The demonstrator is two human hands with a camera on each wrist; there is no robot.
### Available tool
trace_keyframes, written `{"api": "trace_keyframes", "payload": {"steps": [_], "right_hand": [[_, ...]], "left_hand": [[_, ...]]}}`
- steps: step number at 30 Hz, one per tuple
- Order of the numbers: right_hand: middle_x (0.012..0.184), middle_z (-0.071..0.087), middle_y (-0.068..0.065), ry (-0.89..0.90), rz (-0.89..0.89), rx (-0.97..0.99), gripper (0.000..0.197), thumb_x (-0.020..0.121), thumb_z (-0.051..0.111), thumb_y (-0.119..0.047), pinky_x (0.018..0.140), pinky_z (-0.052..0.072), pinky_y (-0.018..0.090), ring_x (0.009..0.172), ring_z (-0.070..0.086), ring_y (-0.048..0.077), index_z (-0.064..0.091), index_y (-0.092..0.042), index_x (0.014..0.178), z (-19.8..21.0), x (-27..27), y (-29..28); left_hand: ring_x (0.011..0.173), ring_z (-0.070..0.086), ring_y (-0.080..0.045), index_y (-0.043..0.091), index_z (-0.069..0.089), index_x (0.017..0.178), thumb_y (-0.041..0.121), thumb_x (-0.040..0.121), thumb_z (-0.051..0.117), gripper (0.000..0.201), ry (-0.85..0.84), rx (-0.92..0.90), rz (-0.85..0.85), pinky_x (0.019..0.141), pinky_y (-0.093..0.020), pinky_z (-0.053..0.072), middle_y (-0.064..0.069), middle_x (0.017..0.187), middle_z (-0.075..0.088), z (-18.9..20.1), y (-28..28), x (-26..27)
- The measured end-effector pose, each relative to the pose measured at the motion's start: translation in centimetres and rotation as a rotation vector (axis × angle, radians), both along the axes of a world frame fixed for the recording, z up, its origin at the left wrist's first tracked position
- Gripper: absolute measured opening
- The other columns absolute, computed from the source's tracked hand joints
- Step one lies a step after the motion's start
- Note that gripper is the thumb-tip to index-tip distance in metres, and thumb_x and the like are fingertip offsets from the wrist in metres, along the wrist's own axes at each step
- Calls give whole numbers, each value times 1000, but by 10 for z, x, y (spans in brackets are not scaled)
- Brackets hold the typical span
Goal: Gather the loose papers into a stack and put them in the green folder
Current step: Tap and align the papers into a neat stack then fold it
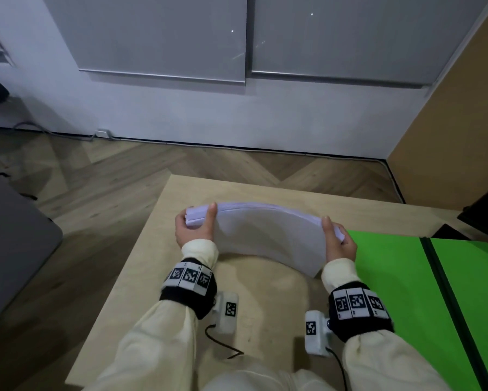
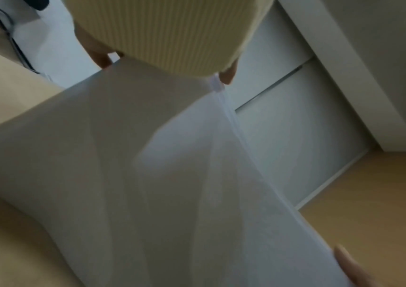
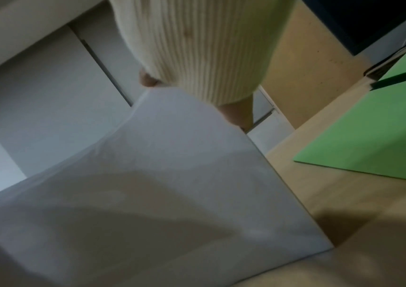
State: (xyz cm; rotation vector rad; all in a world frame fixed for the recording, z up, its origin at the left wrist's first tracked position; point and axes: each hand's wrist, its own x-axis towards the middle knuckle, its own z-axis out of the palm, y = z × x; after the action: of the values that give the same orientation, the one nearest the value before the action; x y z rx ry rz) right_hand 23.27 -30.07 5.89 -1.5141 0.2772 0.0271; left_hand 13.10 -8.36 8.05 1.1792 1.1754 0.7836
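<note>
A stack of white papers (image 1: 265, 235) stands on its long edge above the light wooden table (image 1: 163, 249), bowed upward in the middle. My left hand (image 1: 193, 230) grips the stack's left end, thumb on the near face. My right hand (image 1: 338, 241) grips the right end the same way. The green folder (image 1: 400, 292) lies open on the table to the right, its black spine (image 1: 446, 300) running down the middle. In the left wrist view the papers (image 2: 172, 174) fill the frame below the cream sleeve. The right wrist view shows the papers (image 3: 160, 184) and the green folder (image 3: 368, 136) beside them.
The table's left edge drops to a herringbone wood floor (image 1: 96, 179). A grey seat (image 1: 11, 244) stands at the left. A dark object (image 1: 485, 213) sits at the table's far right. White wall and cabinet doors (image 1: 237, 38) are behind.
</note>
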Motion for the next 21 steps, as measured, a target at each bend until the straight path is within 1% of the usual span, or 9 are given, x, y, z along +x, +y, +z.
{"api": "trace_keyframes", "payload": {"steps": [5,6,8,11,13,15,17,19,21], "right_hand": [[63,53,0,-17,-51,34,21,84,59,-15,38,36,9,56,52,8,60,-20,63,11,1,4],[67,56,-1,-39,-40,37,18,82,58,-13,38,37,7,61,53,8,62,-21,66,11,1,4],[82,62,0,-72,-30,56,8,77,57,-18,54,42,7,81,53,14,65,-20,77,9,0,3],[104,61,2,-67,-28,59,25,73,61,-36,75,43,19,97,53,17,62,-20,92,3,0,1],[107,59,-1,-72,16,41,33,70,66,-45,74,43,7,96,54,14,59,-23,94,1,-4,0],[103,59,-10,-93,119,7,58,55,70,-56,77,43,8,100,56,10,59,-25,102,-2,-10,-1],[97,56,-21,-119,222,-46,88,41,74,-68,74,45,3,94,58,-8,56,-22,114,-4,-12,-5],[102,61,-13,-89,287,-103,79,52,80,-53,77,48,3,83,57,-20,57,-15,116,-9,-12,-8],[106,65,8,3,234,-212,54,68,80,-21,79,51,21,88,63,7,60,0,114,-13,-11,-7]], "left_hand": [[99,63,-25,10,59,107,41,65,79,56,-18,-49,58,88,-25,46,-8,109,66,0,1,13],[94,61,-24,11,59,105,43,65,79,54,2,-61,59,87,-24,45,-5,106,65,-1,2,14],[85,53,-21,14,56,93,43,67,77,44,34,-96,101,81,-21,40,0,89,60,-4,5,15],[83,48,-17,16,52,89,40,70,76,38,55,-84,109,82,-21,41,2,88,54,-5,9,16],[84,49,-16,14,59,96,41,70,76,41,72,-64,94,86,-22,42,0,93,55,-11,15,16],[83,50,-18,11,61,93,42,70,75,41,68,-70,91,85,-24,44,-2,93,58,-21,23,12],[81,49,-17,13,57,85,37,74,74,32,7,-24,43,76,-20,43,-4,88,56,-27,29,10],[82,49,-15,12,56,87,27,77,73,25,-53,42,-68,62,-7,43,-4,84,56,-28,33,8],[86,53,-14,12,57,96,24,74,76,31,-94,58,-228,63,0,44,2,83,60,-23,33,6]]}}
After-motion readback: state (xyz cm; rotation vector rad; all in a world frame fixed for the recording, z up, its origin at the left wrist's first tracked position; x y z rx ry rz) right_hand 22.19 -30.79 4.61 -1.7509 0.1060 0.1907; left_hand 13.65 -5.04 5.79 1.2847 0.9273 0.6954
